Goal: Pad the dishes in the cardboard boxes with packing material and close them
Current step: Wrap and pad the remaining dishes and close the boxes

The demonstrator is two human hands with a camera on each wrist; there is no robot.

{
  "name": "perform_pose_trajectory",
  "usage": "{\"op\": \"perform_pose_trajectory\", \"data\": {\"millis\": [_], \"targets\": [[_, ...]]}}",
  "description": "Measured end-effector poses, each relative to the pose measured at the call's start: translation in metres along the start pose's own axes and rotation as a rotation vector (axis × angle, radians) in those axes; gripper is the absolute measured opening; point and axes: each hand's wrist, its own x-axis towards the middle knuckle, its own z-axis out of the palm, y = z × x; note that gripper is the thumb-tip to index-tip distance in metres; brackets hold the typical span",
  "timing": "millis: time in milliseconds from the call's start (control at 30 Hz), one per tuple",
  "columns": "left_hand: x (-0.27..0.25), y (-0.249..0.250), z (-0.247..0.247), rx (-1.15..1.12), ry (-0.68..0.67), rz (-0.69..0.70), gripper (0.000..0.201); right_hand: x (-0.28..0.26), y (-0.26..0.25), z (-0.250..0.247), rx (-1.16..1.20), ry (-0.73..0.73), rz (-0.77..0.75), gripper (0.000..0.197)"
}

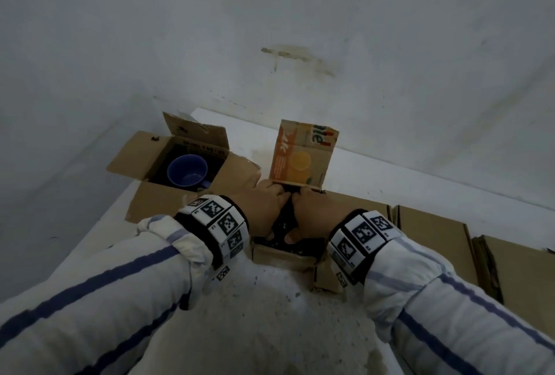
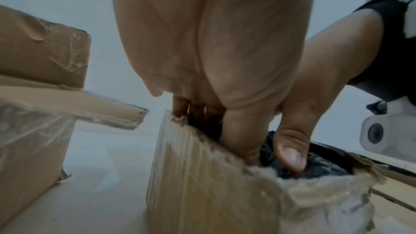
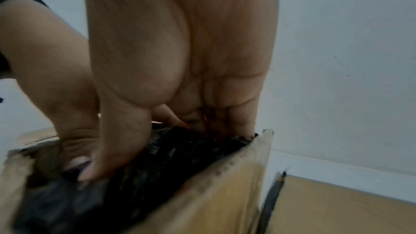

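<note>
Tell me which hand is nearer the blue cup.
Left. The left hand presses black padding into the small box beside the cup's box; the right hand sits just beyond it, farther from the blue cup.

Light: I saw dim, flat, bluish light with only soft shadows.
Blur: my right wrist view was smeared.
Edges: wide-angle bending showed in every view.

A white table (image 1: 264, 323) holds two open boxes: a brown box (image 1: 156, 194) at the left, an orange box (image 1: 285, 257) beside it. Flat cardboard (image 1: 435, 233) lies at the right.
</note>
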Motion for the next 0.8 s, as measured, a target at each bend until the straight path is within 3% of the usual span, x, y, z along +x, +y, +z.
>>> {"op": "perform_pose_trajectory", "data": {"millis": [133,267,367,467,633,700,800], "targets": [[0.005,0.0,-0.004,0.011,-0.055,0.01,0.093,0.004,0.005,0.004,-0.045,0.045,-0.006,0.085],[0.005,-0.001,-0.005,0.036,-0.049,0.017,0.088,-0.004,0.015,0.0,0.008,0.012,-0.066,0.087],[0.005,0.0,-0.005,0.049,-0.062,0.017,0.094,-0.014,0.025,-0.003,-0.161,-0.016,-0.061,0.082],[0.005,0.0,-0.005,0.05,-0.067,0.016,0.096,-0.017,0.022,0.006,-0.311,0.065,0.001,0.071],[0.004,0.0,-0.004,0.024,-0.057,0.016,0.094,-0.011,0.009,0.027,-0.259,0.259,-0.002,0.053],[0.003,-0.001,-0.003,0.011,-0.06,0.012,0.095,-0.013,0.011,0.025,-0.218,0.231,-0.003,0.057],[0.004,-0.001,-0.003,0.005,-0.058,0.012,0.095,-0.016,0.02,0.008,0.0,0.069,0.025,0.083]]}}
